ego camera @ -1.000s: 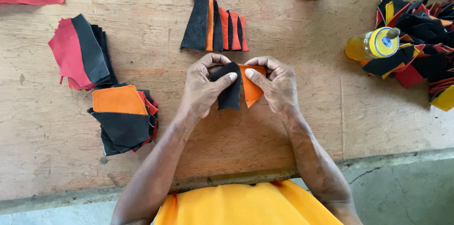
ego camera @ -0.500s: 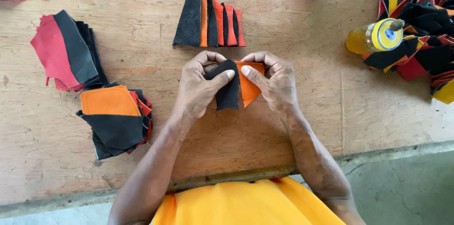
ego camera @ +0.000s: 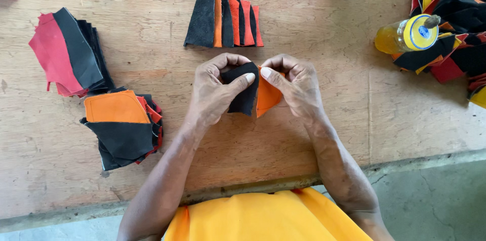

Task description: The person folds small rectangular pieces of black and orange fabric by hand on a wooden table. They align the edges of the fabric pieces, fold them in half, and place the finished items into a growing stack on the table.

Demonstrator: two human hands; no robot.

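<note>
Two hands pinch a black and an orange fabric piece together above the wooden surface.

The black piece [ego camera: 242, 89] overlaps the orange piece [ego camera: 267, 98] along one edge; the left hand [ego camera: 217, 91] and right hand [ego camera: 296, 86] meet there, fingers clenched on the cloth, thumbs pressing the overlap, apparently to keep the edges lined up. Just beyond lies a fanned row of black and orange strips [ego camera: 223, 10]. To the left sit two stacks of cut pieces [ego camera: 121, 127], sorted within reach. At right a yellow glue bottle [ego camera: 407, 36] rests against a heap of scraps [ego camera: 455, 23] on the surface [ego camera: 314, 180].
</note>
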